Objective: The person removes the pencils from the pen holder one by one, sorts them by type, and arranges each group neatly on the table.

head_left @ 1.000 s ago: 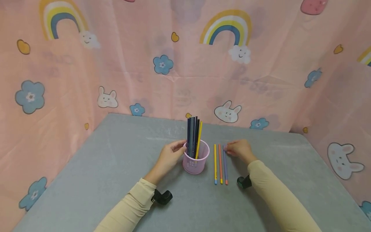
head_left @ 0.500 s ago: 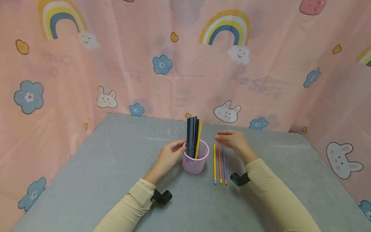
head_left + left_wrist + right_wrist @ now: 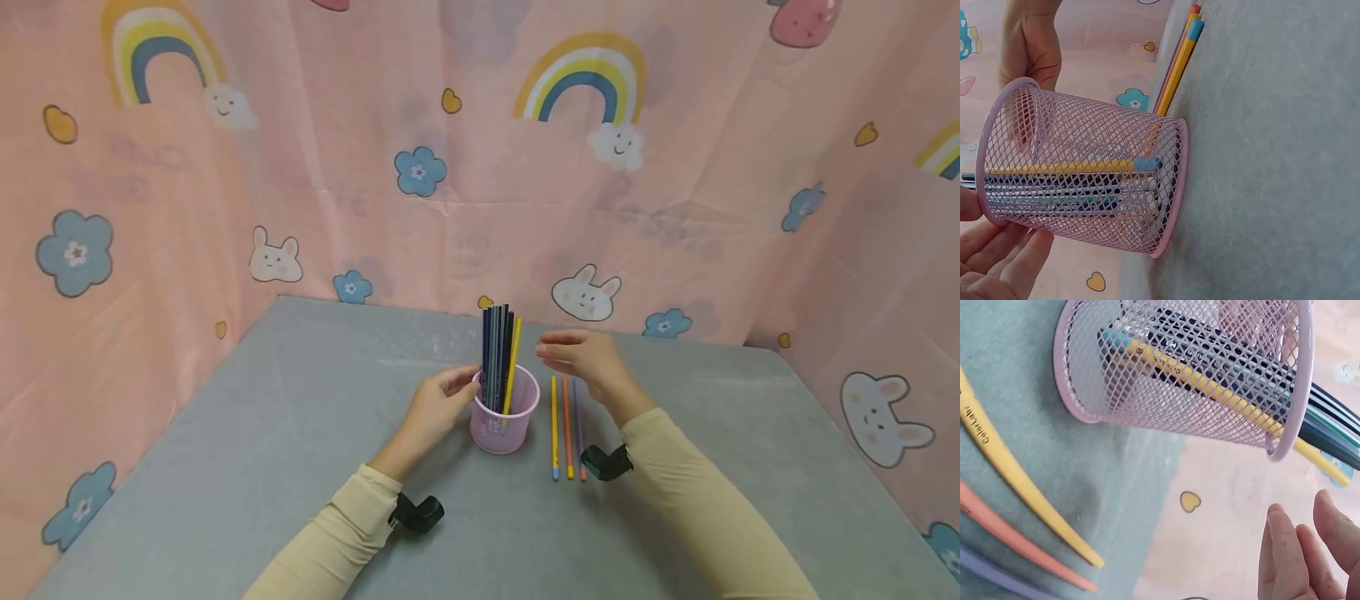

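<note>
A pink mesh pencil cup [image 3: 499, 435] stands upright on the table, holding several dark pencils [image 3: 495, 354] and one yellow pencil [image 3: 513, 367]. My left hand [image 3: 433, 408] pinches its rim from the left, thumb on one side and fingers along the mesh [image 3: 1007, 253]. To the right of the cup, my right hand [image 3: 592, 367] hovers with nothing in it, fingers fairly straight and thumb apart [image 3: 1300, 556]. Below that hand lie three pencils side by side: a yellow one [image 3: 554, 425], an orange one [image 3: 567, 425] and a purple one [image 3: 578, 417], partly covered by the wrist camera.
Grey cloth covers the table [image 3: 247, 467]. A pink curtain [image 3: 337, 125] printed with rainbows, flowers and rabbits hangs behind it and at the sides. Black cameras are strapped to the left wrist [image 3: 420, 514] and the right wrist [image 3: 609, 462].
My right hand has left the purple pencil's far end, risen and moved left toward the cup, its fingers straightening. My left hand and the cup have stayed put.
</note>
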### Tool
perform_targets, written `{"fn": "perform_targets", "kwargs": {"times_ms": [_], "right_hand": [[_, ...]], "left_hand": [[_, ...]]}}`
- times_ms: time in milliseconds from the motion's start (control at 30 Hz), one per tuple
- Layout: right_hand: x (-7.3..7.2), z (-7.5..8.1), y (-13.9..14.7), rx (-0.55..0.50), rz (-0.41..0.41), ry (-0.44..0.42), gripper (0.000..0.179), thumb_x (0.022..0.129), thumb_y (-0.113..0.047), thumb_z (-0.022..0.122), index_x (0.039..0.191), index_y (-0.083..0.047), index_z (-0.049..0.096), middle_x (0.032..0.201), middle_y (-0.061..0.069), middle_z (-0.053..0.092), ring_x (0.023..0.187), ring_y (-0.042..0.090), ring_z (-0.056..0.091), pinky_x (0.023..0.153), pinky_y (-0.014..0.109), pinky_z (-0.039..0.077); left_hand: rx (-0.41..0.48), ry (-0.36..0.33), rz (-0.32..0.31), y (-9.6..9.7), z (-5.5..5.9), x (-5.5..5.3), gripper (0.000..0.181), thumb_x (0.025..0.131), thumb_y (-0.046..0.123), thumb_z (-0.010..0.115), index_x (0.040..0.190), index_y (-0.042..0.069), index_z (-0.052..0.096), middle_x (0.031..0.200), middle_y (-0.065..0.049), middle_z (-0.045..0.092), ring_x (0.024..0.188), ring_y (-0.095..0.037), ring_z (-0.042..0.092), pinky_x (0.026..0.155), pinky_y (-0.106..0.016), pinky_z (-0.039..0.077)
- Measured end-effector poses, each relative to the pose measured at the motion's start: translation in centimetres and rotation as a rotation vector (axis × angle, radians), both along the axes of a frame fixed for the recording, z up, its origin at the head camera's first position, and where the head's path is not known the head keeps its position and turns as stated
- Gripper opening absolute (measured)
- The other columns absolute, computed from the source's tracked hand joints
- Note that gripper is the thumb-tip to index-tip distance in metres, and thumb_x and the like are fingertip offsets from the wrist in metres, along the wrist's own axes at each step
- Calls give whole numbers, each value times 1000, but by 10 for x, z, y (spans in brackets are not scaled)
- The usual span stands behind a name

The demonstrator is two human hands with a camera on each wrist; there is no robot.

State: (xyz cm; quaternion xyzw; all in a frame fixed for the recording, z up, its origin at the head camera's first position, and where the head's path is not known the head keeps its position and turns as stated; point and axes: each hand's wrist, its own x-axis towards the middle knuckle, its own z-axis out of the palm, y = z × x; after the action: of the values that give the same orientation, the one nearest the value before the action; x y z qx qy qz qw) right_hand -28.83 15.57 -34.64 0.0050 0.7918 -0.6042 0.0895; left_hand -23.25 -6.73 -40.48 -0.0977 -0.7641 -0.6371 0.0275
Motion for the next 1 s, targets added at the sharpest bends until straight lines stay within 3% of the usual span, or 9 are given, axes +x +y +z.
{"fn": "perform_targets", "kwargs": {"times_ms": [467,800,1000], "right_hand": [[-4,7,-11,-29,47,13,42,83,-16,69,120,1,59,123,17,59,108,25,62,87,31,53],[-1,3,-19,-42,72,11,38,82,-17,71,116,-1,61,120,16,60,109,28,60,90,35,51],[-2,-1,-21,-66,73,16,37,83,-14,70,116,0,61,118,15,61,99,19,64,87,33,53]], "left_hand": [[-24,7,1,2,1,-6,35,92,18,58,124,4,58,123,-13,61,114,-25,57,97,-35,47],[-13,-9,3,-1,0,-1,35,92,16,57,125,3,57,123,-14,60,114,-26,57,96,-36,48],[-15,-10,1,-1,4,2,35,92,15,57,125,2,57,124,-16,59,115,-27,57,97,-37,47]]}}
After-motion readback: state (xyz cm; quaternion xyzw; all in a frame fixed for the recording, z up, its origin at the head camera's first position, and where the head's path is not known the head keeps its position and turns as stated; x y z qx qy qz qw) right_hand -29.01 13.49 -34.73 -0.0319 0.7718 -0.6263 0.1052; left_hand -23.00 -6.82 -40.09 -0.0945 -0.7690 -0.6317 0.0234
